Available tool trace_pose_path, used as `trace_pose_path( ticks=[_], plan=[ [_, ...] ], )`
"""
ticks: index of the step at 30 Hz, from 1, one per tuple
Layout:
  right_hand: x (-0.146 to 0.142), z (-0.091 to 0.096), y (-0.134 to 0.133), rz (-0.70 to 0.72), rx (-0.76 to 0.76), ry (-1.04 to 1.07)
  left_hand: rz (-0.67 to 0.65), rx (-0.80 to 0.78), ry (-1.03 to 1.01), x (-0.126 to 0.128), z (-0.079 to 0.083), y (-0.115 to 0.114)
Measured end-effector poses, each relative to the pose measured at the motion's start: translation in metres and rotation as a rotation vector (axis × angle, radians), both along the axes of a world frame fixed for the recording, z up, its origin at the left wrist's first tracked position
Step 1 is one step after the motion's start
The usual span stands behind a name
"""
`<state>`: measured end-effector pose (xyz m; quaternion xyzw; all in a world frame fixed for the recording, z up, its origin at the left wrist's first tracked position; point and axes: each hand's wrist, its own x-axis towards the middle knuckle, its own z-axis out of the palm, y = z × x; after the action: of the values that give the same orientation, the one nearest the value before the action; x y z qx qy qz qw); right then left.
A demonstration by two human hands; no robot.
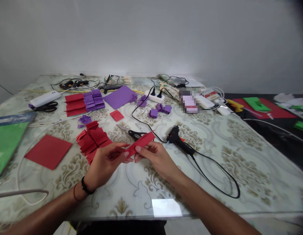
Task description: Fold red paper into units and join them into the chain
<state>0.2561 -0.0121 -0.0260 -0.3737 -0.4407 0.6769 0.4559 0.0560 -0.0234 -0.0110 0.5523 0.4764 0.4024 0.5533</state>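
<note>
Both my hands hold one folded strip of red paper [141, 142] just above the table, near its front. My left hand [106, 163] pinches the strip's lower left end with fingers closed. My right hand [156, 156] grips its middle from below, thumb on top. The strip's far end points up and to the right. Just behind my left hand lies a pile of folded red paper pieces [94, 138]. Small black-handled scissors [132, 132] lie just beyond the strip. A black glue gun [178, 140] rests to the right of my right hand, its cord [215, 182] looping toward the front edge.
A red paper square [48, 151] and green sheets [6, 143] lie left. Farther back are red and purple folded stacks [84, 101], a purple sheet [119, 96], purple bits [160, 109], a power strip [154, 96], larger scissors [45, 107] and cables. A dark side table [271, 114] stands right.
</note>
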Motion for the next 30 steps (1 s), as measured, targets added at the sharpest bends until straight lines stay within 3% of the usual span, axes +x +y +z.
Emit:
trace_pose_path(
  ticks=[10, 15, 18, 21, 23, 27, 30],
  plan=[
    [0.000, -0.002, 0.000, -0.120, -0.061, 0.050, -0.045, 0.039, 0.079, -0.001, 0.006, -0.002],
    [0.001, -0.001, 0.000, -0.125, -0.018, -0.039, -0.097, 0.244, 0.181, -0.004, 0.001, -0.001],
    [0.007, 0.000, 0.003, -0.120, 0.057, -0.145, -0.195, 0.274, 0.096, -0.014, 0.007, 0.001],
    [0.011, 0.001, 0.005, -0.056, 0.133, -0.307, -0.353, 0.093, -0.093, -0.024, 0.016, 0.005],
    [0.011, 0.002, 0.004, 0.011, 0.159, -0.432, -0.412, 0.027, -0.052, -0.028, 0.018, 0.006],
    [0.005, 0.003, -0.003, 0.161, 0.270, -0.674, -0.475, 0.093, 0.141, -0.029, 0.013, 0.004],
    [0.001, 0.005, -0.009, 0.272, 0.326, -0.747, -0.433, 0.149, 0.157, -0.028, 0.011, 0.002]
  ],
)
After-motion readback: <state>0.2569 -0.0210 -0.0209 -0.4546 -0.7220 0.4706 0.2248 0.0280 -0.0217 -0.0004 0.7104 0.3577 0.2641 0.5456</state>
